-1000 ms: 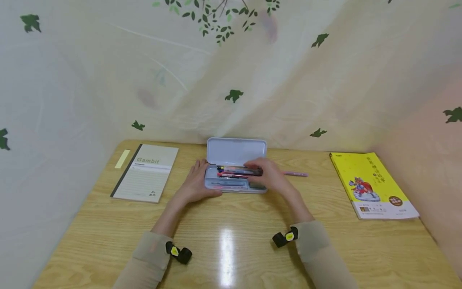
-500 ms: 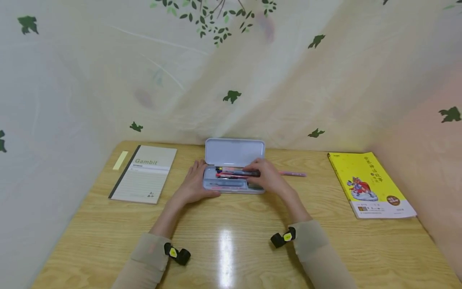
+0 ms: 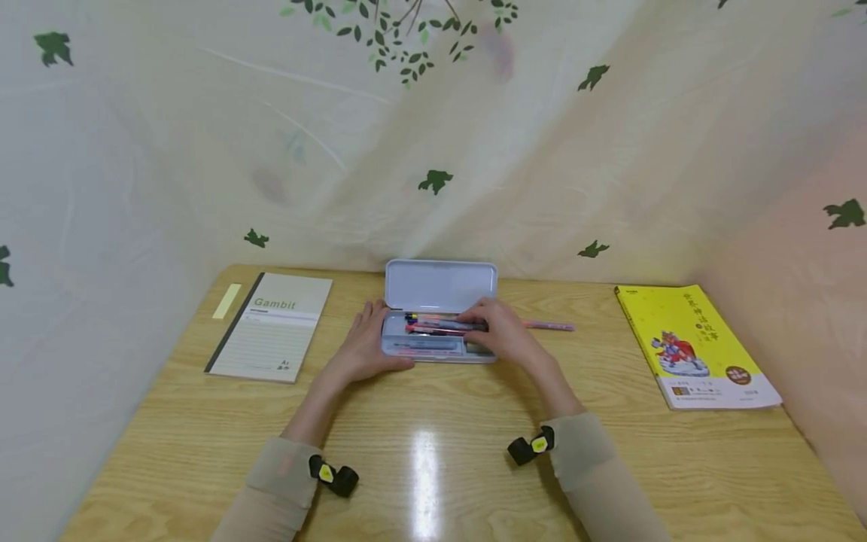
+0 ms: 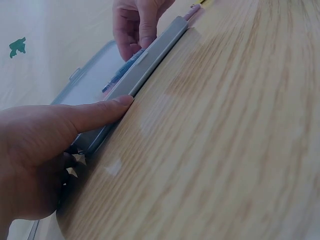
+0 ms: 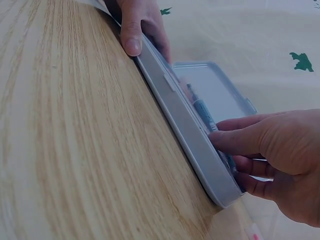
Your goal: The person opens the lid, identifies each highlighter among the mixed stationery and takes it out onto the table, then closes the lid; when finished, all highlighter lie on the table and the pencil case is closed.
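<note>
A pale blue pencil case (image 3: 440,286) lies on the table with its lid raised at the back. At its left end my left hand (image 3: 362,346) grips it, the thumb (image 4: 102,114) along the front edge and the other fingers round the end. My right hand (image 3: 508,331) reaches into the right part of the case. Its thumb and fingers pinch a pen (image 5: 204,112) with a blue-grey barrel. Beside that pen lies a red pen (image 3: 423,329), and a divider sets off a narrow front compartment. My right hand hides the right part of the pens.
Right of the case a pink-purple pen (image 3: 552,326) lies on the wooden table (image 3: 379,452). A Gambit notebook (image 3: 274,327) and a pale yellow strip (image 3: 226,301) are at left, a yellow book (image 3: 691,339) at right. A leaf-patterned curtain (image 3: 339,188) hangs behind the table.
The head view has shifted slightly. Both hands keep nearly the same place at the pencil case, with the right fingers still on the pen.
</note>
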Motion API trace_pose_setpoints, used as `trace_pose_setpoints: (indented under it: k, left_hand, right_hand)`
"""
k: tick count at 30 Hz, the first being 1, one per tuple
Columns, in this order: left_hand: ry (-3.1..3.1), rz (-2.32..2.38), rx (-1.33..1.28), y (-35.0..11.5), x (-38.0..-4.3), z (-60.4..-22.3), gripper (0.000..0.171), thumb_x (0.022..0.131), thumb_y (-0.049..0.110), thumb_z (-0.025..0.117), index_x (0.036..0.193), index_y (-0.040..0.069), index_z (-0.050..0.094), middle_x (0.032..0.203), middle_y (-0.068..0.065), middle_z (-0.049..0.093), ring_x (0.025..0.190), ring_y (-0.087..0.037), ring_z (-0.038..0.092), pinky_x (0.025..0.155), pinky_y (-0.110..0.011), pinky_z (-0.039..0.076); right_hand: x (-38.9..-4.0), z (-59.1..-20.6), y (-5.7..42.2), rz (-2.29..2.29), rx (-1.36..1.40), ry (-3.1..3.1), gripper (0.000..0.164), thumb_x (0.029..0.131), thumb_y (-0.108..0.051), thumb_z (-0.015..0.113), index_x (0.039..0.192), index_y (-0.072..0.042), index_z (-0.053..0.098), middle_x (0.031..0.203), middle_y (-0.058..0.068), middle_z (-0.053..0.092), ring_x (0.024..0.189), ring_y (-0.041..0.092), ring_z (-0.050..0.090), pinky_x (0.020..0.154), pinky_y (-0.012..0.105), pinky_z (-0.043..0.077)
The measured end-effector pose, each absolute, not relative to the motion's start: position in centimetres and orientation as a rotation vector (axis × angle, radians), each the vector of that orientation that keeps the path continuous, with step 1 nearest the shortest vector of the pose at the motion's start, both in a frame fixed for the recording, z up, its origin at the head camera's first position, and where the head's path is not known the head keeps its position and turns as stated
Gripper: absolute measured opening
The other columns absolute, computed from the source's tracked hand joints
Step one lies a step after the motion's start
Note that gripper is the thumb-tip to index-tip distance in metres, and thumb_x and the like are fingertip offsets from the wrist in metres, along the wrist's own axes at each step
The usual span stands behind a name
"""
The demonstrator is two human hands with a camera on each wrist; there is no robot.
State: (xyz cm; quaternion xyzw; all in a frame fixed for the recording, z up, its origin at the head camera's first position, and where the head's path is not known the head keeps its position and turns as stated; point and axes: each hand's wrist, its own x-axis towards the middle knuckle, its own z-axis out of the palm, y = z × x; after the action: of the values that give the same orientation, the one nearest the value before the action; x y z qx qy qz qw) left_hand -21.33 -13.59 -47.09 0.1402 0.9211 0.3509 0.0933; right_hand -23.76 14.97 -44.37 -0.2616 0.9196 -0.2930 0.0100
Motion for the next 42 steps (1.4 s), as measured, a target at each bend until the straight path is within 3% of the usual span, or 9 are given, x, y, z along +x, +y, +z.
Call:
trace_pose_setpoints:
  k: [33,42]
  left_hand:
    - [2.746,1.044,0.423,-13.6,-21.47,-47.32,0.103,0.077,0.042,0.088,0.155,0.003,0.033,0.17,-0.026,0.016,0.16,-0.048,0.001,0.132,-0.059,0.005]
    - [2.749,1.048,0.434,-13.63,-21.47,-47.32,0.101,0.076,0.041,0.088,0.153,0.002,0.035,0.17,-0.027,0.017,0.16,-0.048,0.002,0.132,-0.06,0.005]
  right_hand:
    - [-23.86,-44.49,15.07,-0.928,-0.813,2.851,0.021,0.091,-0.008,0.076,0.112,-0.012,0.078,0.098,0.005,0.071,0.089,0.017,0.061,0.079,0.032,0.049]
    - [-23.75,-44.33,15.2,-0.952,-0.804,2.852,0.02,0.093,-0.007,0.073,0.112,-0.011,0.079,0.101,0.007,0.071,0.091,0.019,0.062,0.081,0.035,0.051]
